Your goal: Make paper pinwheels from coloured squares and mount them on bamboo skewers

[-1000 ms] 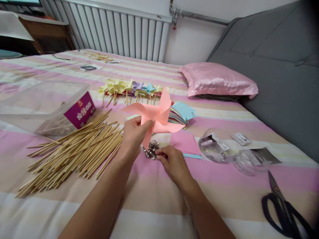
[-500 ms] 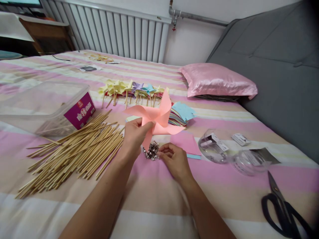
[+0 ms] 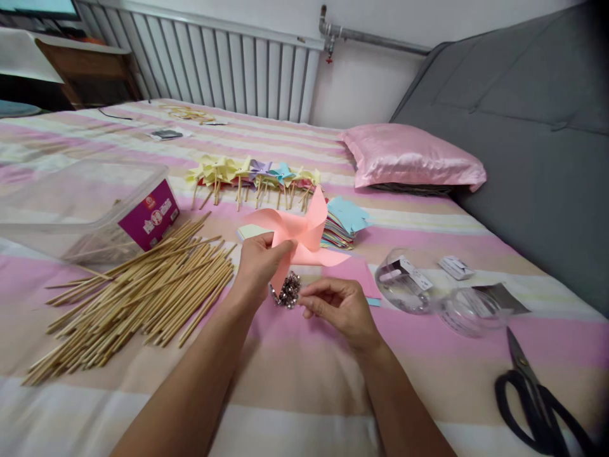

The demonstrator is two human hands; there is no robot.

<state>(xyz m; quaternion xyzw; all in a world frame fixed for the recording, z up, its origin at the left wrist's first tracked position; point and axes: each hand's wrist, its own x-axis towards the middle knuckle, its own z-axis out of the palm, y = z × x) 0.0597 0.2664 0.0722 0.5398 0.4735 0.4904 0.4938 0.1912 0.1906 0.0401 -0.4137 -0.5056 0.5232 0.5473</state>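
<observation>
A salmon-pink paper pinwheel (image 3: 304,231) is pinched at its middle by my left hand (image 3: 257,266), its blades folded in and held above the bed. Under it lies a pile of small shiny metal pins (image 3: 288,292), partly covered by one blade. My right hand (image 3: 340,308) is just right of the pile, thumb and fingertips pressed together; whatever is between them is too small to make out. Pink and blue paper sheets (image 3: 359,279) lie behind my right hand. A stack of cut coloured paper (image 3: 347,219) sits beyond the pinwheel.
Many thin wooden sticks (image 3: 143,292) spread at left beside a clear plastic box (image 3: 85,190). Finished pinwheels (image 3: 252,174) lie in a row behind. At right are clear round containers (image 3: 404,282), a small white box (image 3: 455,267) and black-handled scissors (image 3: 533,393). A pink pillow (image 3: 413,155) is farther back.
My right hand has drawn slightly away from the pin pile, fingertips still together. The left hand keeps hold of the pinwheel, which sits slightly lower in view.
</observation>
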